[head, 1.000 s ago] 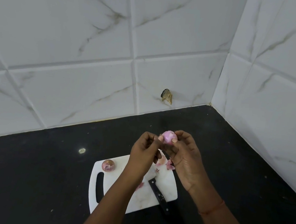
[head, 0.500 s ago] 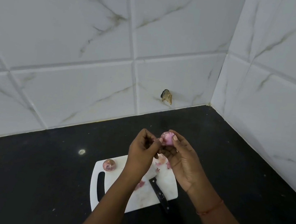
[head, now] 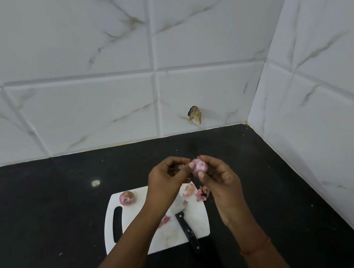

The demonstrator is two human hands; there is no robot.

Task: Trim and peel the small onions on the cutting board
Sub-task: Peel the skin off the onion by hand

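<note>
Above the cutting board: we see both hands raised over the far end of the white cutting board (head: 196, 220), meeting around one small onion (head: 200, 166).
Right hand: our reading is that the right hand (head: 221, 184) grips the onion, with a fingertip over its top and the thumb under its near side.
Left hand: the left hand (head: 167, 177) has its fingers curled, its thumb tip touching the onion's left side; we make out something thin and pale pinched in its fingers, too small to name with certainty.
Onion in hand: it looks pale pink and mostly bare of dark skin, held in the air and apart from the board.
Second onion: we find another onion (head: 127, 198) resting on the board's far left corner, its reddish-brown skin on, well apart from the hands.
Peels: we count several pink peels (head: 195, 191) lying on the board's far right part, under the hands, and one more scrap (head: 164, 220) beside the left forearm.
Knife: the knife (head: 188, 232) lies on the board's near right side, black handle pointing off the near edge; its blade is partly hidden by the left arm.
Board: it sits on the black counter (head: 36, 216), its handle slot on the left.
Wall: white marbled tiles (head: 92, 55) rise behind, meeting in a corner on the right.
Wrist: we note a thin orange thread (head: 255, 248) around the right wrist.
</note>
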